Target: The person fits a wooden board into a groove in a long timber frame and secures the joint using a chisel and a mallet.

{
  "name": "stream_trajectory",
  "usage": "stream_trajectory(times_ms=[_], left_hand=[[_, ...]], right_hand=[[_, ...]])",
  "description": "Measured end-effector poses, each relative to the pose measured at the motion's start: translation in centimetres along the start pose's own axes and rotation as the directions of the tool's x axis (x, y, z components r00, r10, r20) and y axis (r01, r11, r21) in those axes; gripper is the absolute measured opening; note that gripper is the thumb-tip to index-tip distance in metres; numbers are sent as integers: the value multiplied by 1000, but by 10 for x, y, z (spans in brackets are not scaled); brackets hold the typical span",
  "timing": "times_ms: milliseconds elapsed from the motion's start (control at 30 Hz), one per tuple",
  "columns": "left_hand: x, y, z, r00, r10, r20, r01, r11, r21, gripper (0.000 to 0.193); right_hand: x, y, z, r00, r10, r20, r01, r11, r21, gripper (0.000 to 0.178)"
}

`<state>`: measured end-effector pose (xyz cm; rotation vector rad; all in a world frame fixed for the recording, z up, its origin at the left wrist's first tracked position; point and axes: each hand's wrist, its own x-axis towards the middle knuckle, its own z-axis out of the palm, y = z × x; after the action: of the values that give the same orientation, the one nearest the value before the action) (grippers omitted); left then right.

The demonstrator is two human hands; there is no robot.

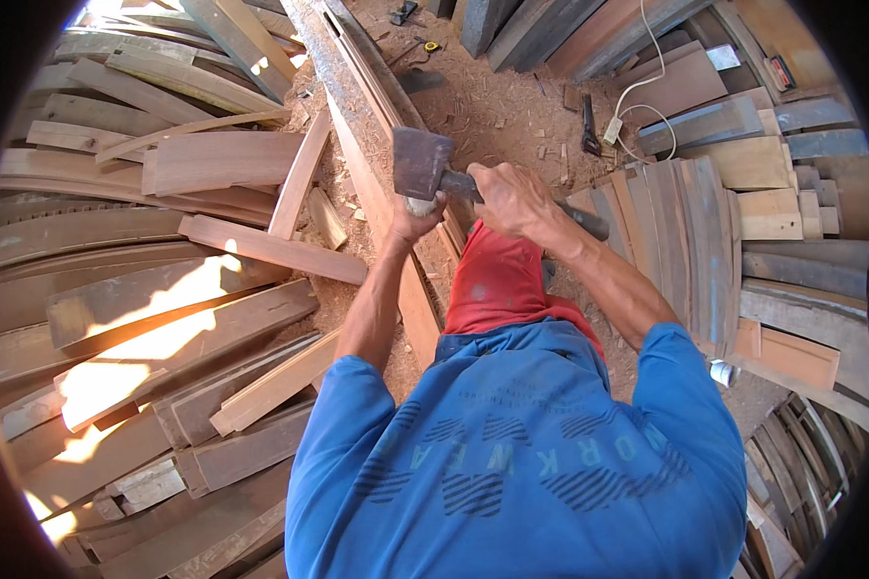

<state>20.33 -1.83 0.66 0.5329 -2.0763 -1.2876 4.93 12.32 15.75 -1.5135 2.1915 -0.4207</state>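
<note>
A wooden mallet (423,162) with a dark, blocky head is held in my right hand (515,200). The fingers wrap the handle close to the head, and its rear end sticks out past my right wrist. My left hand (417,219) is closed around a pale round-ended handle (420,206), just below the mallet head. The rest of that tool is hidden by my hand, and I cannot tell whether the mallet touches it. Both hands are above a long wooden beam (372,82) running away from me, by my red-trousered leg.
Stacked planks (227,159) crowd the left side, one loose board (275,248) reaching toward the beam. More timber (681,251) is piled at right. Beyond lie wood shavings (492,116), a dark tool (590,125), a yellow tape measure (432,46) and a white cable (637,87).
</note>
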Motion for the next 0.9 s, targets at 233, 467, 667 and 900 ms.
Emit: stream_trajectory(times_ms=[233, 467, 667, 900], left_hand=[[10, 17, 9, 993, -81, 80, 86, 995, -54, 13], [14, 3, 5, 972, -228, -60, 208, 948, -240, 9], [27, 8, 10, 955, -273, -120, 242, 944, -223, 7], [26, 16, 8, 974, -216, -69, 200, 962, -189, 10]], right_hand=[[-9, -16, -40, 976, 27, -215, 66, 907, 416, 41], [-38, -45, -106, 927, 94, -362, 138, 814, 564, 23], [-53, -41, -127, 850, 94, -519, 271, 767, 582, 17], [-54, -46, -131, 834, 131, -536, 310, 693, 651, 14]])
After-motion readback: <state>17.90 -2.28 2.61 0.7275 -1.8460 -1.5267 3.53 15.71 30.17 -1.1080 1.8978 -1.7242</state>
